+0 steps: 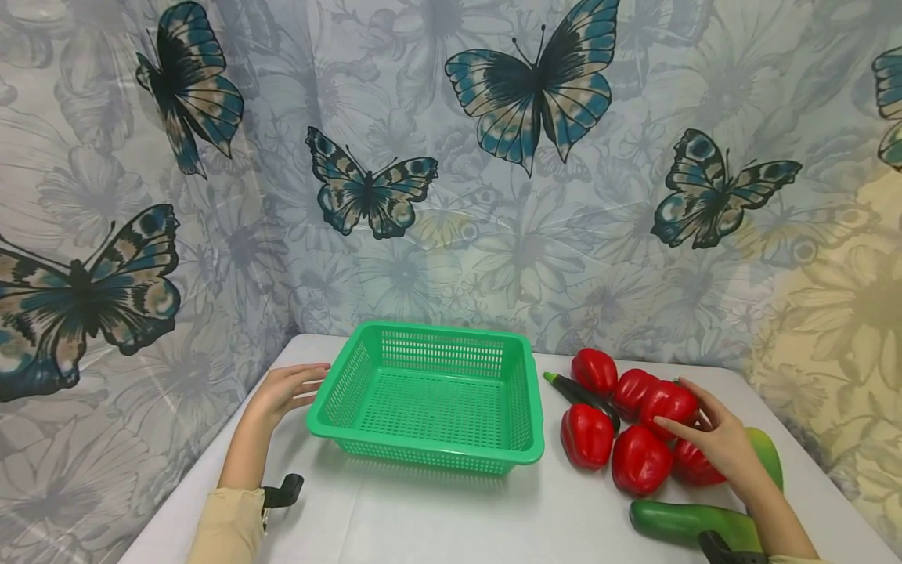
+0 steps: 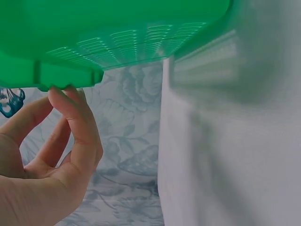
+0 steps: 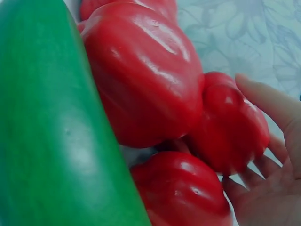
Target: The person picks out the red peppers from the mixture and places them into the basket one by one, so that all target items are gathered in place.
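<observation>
Loosely bent, my left hand (image 1: 285,389) has its fingertips at the left rim of a green plastic basket (image 1: 423,457). The left wrist view shows those fingertips (image 2: 59,96) against the basket's edge. Nothing lies inside the basket. On the right, my right hand (image 1: 726,439) holds a red bell pepper (image 1: 668,403), thumb on one side and fingers round the other. That pepper (image 3: 230,127) sits against other red peppers in the right wrist view, its far side partly hidden by the fingers.
Several more red bell peppers (image 1: 641,460) cluster round the held one. A dark eggplant (image 1: 578,392) lies left of them. Nearer the front is a long green cucumber (image 1: 687,523); a green-yellow mango (image 1: 766,454) shows behind the right forearm. A butterfly-print curtain (image 1: 493,258) hangs behind the white table (image 1: 423,517).
</observation>
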`<move>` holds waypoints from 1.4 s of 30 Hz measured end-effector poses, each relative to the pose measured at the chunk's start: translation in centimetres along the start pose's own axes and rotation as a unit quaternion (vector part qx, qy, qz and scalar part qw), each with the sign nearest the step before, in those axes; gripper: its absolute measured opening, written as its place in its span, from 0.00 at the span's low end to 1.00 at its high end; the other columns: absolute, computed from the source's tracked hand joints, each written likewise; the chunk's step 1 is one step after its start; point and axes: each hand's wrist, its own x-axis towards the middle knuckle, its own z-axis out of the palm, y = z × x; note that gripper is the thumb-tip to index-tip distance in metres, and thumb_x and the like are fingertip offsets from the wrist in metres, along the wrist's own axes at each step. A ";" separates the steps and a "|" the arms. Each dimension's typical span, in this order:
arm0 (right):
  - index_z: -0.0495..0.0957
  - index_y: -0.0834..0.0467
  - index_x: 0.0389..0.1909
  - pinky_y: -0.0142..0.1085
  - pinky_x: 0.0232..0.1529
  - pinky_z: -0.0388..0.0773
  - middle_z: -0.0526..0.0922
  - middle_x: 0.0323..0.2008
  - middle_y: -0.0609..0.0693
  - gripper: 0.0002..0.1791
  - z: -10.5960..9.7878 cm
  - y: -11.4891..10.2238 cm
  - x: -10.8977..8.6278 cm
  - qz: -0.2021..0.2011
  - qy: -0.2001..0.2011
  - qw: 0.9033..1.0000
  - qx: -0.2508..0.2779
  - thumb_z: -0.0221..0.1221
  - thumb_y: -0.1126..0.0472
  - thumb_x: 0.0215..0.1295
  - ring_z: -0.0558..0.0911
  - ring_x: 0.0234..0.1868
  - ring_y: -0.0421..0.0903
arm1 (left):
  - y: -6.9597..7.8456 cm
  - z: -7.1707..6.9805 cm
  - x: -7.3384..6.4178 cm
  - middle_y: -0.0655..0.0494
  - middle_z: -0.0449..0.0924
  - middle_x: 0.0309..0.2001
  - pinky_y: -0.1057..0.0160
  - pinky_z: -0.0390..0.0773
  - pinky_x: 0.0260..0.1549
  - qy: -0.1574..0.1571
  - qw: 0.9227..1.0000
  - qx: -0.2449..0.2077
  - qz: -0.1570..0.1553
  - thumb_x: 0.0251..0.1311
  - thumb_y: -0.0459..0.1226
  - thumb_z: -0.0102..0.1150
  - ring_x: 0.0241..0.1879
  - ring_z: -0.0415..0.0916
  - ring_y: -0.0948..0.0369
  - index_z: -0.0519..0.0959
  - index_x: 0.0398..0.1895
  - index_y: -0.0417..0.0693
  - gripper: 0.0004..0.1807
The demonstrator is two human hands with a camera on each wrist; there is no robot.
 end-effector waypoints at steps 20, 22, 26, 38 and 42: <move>0.36 0.51 0.78 0.72 0.61 0.58 0.43 0.74 0.71 0.53 0.0 -0.2 -0.1 0.003 -0.005 1.000 -0.008 0.61 0.45 0.65 0.49 0.70 0.78 | -0.1 -0.1 -0.6 0.58 0.83 0.52 0.63 0.83 0.48 -0.001 1.000 0.001 0.002 0.64 0.45 0.63 0.46 0.81 0.67 0.72 0.64 0.36 0.30; 0.36 0.51 0.78 0.72 0.61 0.58 0.43 0.74 0.71 0.53 0.0 -0.3 -0.1 0.005 -0.006 1.000 -0.006 0.61 0.44 0.65 0.49 0.70 0.78 | -0.2 -0.1 -0.7 0.59 0.83 0.51 0.62 0.83 0.48 -0.001 1.000 0.001 0.001 0.64 0.45 0.62 0.45 0.81 0.67 0.72 0.64 0.36 0.30; 0.37 0.51 0.79 0.71 0.61 0.59 0.43 0.74 0.71 0.53 0.1 -0.1 -0.1 0.004 -0.007 1.000 -0.002 0.61 0.44 0.65 0.49 0.70 0.78 | -0.2 -0.2 -0.7 0.58 0.82 0.52 0.62 0.83 0.48 -0.004 1.000 0.005 0.004 0.66 0.44 0.60 0.44 0.82 0.68 0.72 0.64 0.35 0.29; 0.40 0.47 0.79 0.15 0.64 0.58 0.48 0.75 0.69 0.48 0.3 -0.4 0.1 -0.039 0.033 0.999 -0.015 0.60 0.47 0.67 0.50 0.73 0.72 | -0.2 -0.1 -0.6 0.64 0.84 0.43 0.63 0.84 0.45 -0.006 1.000 0.005 0.007 0.65 0.44 0.61 0.40 0.82 0.69 0.73 0.62 0.33 0.29; 0.39 0.49 0.79 0.53 0.70 0.57 0.48 0.75 0.68 0.49 0.3 -1.3 0.3 -0.029 0.031 0.999 -0.012 0.59 0.46 0.68 0.50 0.73 0.72 | -0.2 -0.2 -0.6 0.63 0.83 0.45 0.63 0.84 0.46 -0.008 1.000 0.010 0.008 0.66 0.45 0.60 0.40 0.82 0.68 0.72 0.63 0.33 0.29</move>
